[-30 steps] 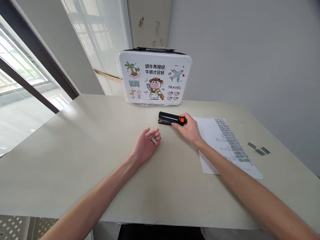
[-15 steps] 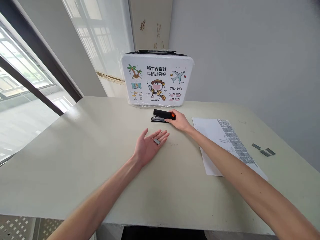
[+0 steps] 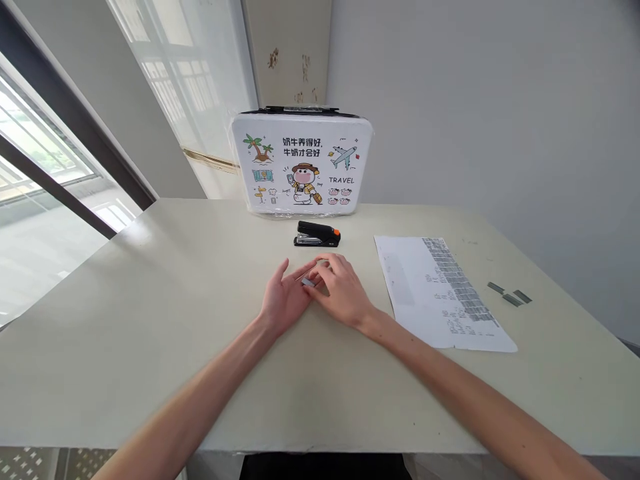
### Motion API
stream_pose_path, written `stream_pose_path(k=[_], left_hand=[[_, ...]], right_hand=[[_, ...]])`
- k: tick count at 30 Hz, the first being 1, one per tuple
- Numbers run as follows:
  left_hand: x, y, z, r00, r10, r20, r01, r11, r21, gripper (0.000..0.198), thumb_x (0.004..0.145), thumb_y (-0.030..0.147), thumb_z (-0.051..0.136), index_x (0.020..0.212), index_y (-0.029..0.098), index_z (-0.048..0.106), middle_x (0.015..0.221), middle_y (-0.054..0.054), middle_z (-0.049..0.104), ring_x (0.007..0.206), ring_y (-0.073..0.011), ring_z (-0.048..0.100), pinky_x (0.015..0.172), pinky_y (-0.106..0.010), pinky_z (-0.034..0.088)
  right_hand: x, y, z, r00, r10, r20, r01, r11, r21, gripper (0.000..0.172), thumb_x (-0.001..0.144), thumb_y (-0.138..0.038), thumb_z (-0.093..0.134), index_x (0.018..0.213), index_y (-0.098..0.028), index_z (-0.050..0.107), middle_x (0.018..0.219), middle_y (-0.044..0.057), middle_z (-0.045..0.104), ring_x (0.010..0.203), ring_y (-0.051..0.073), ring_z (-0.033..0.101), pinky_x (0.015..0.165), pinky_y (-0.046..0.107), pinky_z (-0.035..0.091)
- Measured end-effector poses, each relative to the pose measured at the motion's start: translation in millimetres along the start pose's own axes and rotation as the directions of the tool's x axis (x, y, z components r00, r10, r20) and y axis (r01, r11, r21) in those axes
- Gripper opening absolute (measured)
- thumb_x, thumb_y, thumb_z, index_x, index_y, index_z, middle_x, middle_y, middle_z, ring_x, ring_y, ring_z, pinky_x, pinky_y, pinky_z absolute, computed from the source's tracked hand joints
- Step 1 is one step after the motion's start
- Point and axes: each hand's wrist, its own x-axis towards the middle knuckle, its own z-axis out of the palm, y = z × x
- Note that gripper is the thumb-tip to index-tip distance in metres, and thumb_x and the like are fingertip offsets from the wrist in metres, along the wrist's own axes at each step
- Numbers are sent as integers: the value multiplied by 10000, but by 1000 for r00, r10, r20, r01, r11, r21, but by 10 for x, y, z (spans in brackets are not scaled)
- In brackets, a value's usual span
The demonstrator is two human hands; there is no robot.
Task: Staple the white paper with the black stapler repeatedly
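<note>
Left hand (image 3: 286,301) is laid palm up on the tabletop (image 3: 165,313), grip apart, fingers flat and slightly spread. A short staple strip (image 3: 307,283) is carried on the fingers of that hand, near their tips. Right hand (image 3: 345,292) is set palm down just beside it, fingertips brought over the strip. Whether that grip is pinched on the strip cannot be told, since the fingertips are hidden by the knuckles. A black stapler (image 3: 317,235) with an orange end is noted on the tabletop just beyond both hands, apart from them and untouched. Risks, as judged: the strip is small, thin and only resting on an open hand, so it could be nudged off the fingertips by a clumsy pinch, or snapped if squeezed across its length. Once slid onto the pale tabletop it would be awkward to lift flat. Room: open tabletop is available left of the hands as far as the edge by the window (image 3: 45,173), and toward the near edge. To the right, a printed sheet (image 3: 425,293) lies near the right forearm, and loose staple strips (image 3: 510,296) are seen beyond it toward the right edge; both could be swept by an elbow. A tin case (image 3: 303,163) stands upright behind the stapler, closing off the far side.
</note>
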Motion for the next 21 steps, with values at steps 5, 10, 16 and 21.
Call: stream_pose_path(k=[5, 10, 16, 21], left_hand=[[-6, 50, 0, 1000, 7, 0, -7, 998, 70, 581, 1082, 451, 436, 1370, -20, 619, 1305, -283, 695, 1212, -324, 701, 1057, -401, 545], [10, 83, 9, 999, 31, -43, -27, 996, 85, 523, 1046, 440, 511, 1333, 26, 654, 1382, -282, 659, 1297, -359, 658, 1098, -465, 542], [23, 85, 20, 995, 40, -86, -30, 993, 114, 464, 1029, 425, 539, 1215, 40, 721, 1339, -265, 687, 1261, -359, 679, 1059, -443, 575], [20, 97, 40, 991, 42, -125, -26, 992, 126, 441, 1033, 415, 530, 1140, 47, 746, 1210, -233, 734, 1111, -313, 734, 982, -408, 604]], right_hand=[[-138, 73, -221, 995, 36, -93, -36, 999, -3, 155, 1038, -298, 558, 1076, -244, 698, 1392, 150, 599, 1293, 318, 584, 1070, 530, 500], [-576, 600, -856, 948, 214, -237, -247, 961, -121, 217, 1036, -419, 530, 1061, -281, 695, 1384, 102, 624, 1278, 330, 589, 1052, 546, 494], [-1523, 1463, -1638, 832, 397, -386, -538, 746, -393, 367, 997, -554, 461, 1036, -268, 689, 1355, 141, 644, 1171, 378, 626, 803, 515, 544], [-2051, 1845, -1813, 839, 359, -409, -541, 637, -549, 525, 991, -635, 344, 951, -251, 700, 1283, 179, 678, 1162, 429, 610, 904, 608, 506]])
